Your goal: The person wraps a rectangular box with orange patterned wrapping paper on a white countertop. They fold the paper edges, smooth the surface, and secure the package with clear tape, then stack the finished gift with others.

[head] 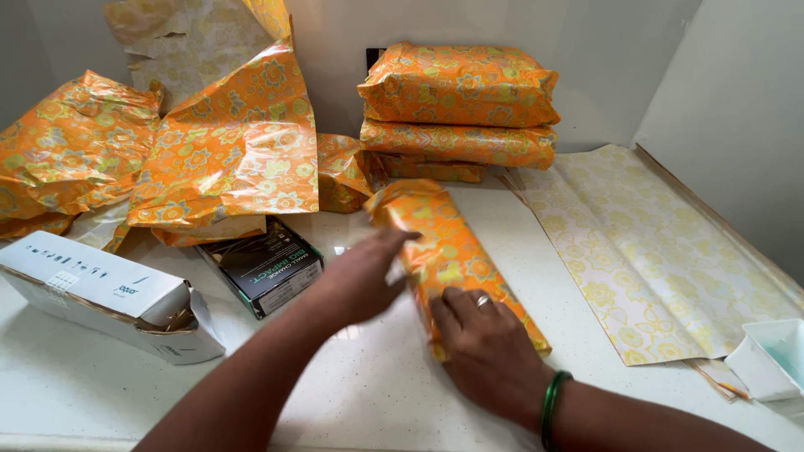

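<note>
A long parcel wrapped in orange flowered paper (444,243) lies at an angle on the white counter (368,385). My right hand (486,347), with a ring and a green bangle, presses down on the near end of the parcel. My left hand (360,276) reaches across with fingers spread and touches the parcel's left side, slightly blurred. Neither hand lifts the parcel off the counter.
Three wrapped orange parcels (459,109) are stacked against the back wall. Crumpled orange paper (226,151) lies at the back left. A white cardboard box (109,293) and a dark box (264,266) sit left. A flat pale yellow sheet (653,251) and a white tray (770,356) are right.
</note>
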